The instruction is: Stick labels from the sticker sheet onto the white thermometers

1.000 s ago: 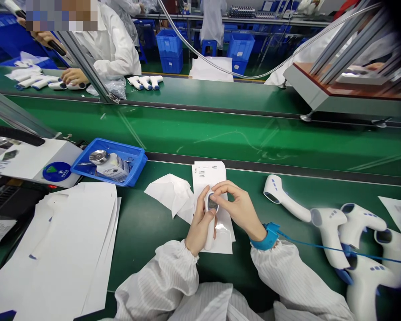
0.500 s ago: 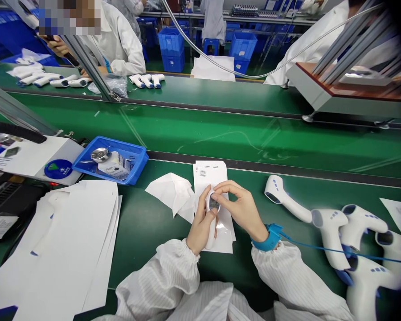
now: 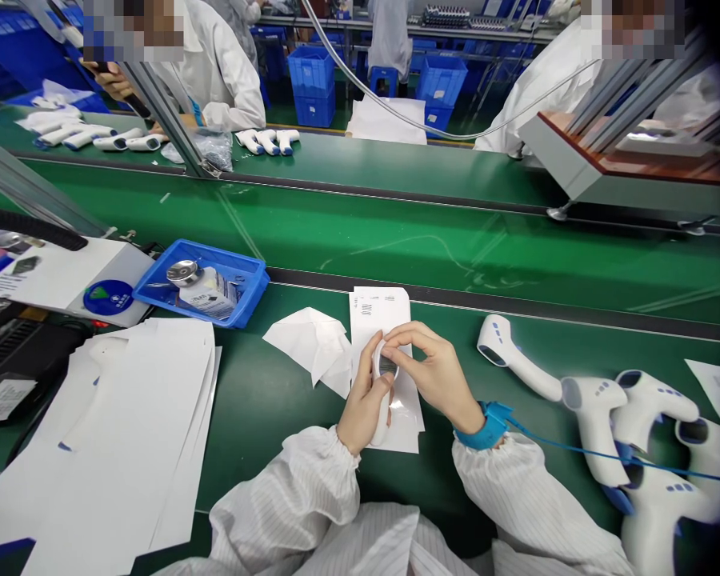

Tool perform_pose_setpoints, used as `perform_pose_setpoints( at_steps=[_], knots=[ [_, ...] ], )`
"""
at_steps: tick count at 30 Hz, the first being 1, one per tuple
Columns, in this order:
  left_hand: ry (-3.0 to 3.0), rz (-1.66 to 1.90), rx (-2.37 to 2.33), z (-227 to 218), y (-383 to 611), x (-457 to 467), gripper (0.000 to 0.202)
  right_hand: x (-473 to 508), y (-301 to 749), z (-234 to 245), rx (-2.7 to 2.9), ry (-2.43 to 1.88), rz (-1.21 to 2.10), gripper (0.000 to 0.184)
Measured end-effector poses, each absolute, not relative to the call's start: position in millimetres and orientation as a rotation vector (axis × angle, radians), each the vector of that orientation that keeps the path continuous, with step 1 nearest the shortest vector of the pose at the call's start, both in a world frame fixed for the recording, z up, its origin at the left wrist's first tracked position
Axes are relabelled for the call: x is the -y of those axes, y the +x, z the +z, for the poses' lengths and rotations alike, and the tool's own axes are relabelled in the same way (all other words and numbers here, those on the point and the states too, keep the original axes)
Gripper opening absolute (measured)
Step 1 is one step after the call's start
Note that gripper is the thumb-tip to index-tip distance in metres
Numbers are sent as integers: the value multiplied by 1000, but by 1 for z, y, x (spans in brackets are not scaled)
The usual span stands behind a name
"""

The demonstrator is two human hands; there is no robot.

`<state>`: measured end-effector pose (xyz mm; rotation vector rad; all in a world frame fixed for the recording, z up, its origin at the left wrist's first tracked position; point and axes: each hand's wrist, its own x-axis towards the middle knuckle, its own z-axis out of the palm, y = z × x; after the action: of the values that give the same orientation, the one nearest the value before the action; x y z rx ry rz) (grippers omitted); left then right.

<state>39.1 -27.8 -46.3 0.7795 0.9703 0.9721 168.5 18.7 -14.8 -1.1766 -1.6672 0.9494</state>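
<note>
A white infrared thermometer [image 3: 382, 432] with a small dark screen [image 3: 388, 366] is upright in my left hand [image 3: 360, 404], whose fingers and thumb wrap around its body. My right hand [image 3: 438, 368] bends over the head from the right, thumb and fingertips pinched together at the screen's upper edge. Whether a thin piece sits in that pinch is too small to tell. Beneath both hands lie white sheets with printed labels [image 3: 381, 308]. Crumpled white paper [image 3: 309, 344] lies just left of them. A blue wrist strap [image 3: 485, 426] is around my right wrist.
Several white thermometers [image 3: 594, 408] lie at the right, crossed by the strap's blue cord [image 3: 552, 442]. A blue tray [image 3: 249, 300] holds a metal-topped bottle. Paper sheets [image 3: 138, 416] cover the left side. Beyond the green divider [image 3: 396, 232], co-workers in white coats [image 3: 216, 72] sit.
The view has shifted slightly. Both hands keep nearly the same hold, and the thermometer's screen now shows light stripes.
</note>
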Motion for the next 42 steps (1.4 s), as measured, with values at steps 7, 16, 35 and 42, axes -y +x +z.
perform_pose_setpoints(
  at_steps=[7, 16, 35, 42],
  knots=[
    [803, 972, -987, -44, 39, 28, 61, -16, 166, -17, 1692, -1177, 868, 7],
    [822, 970, -988, -44, 38, 28, 59, -16, 167, -18, 1716, -1169, 816, 9],
    [882, 910, -1181, -20, 36, 14, 33, -23, 171, -10, 1289, -1254, 1494, 25],
    [1023, 992, -1236, 0, 37, 24, 33, 7, 176, 2, 1322, -1201, 1212, 18]
  ],
)
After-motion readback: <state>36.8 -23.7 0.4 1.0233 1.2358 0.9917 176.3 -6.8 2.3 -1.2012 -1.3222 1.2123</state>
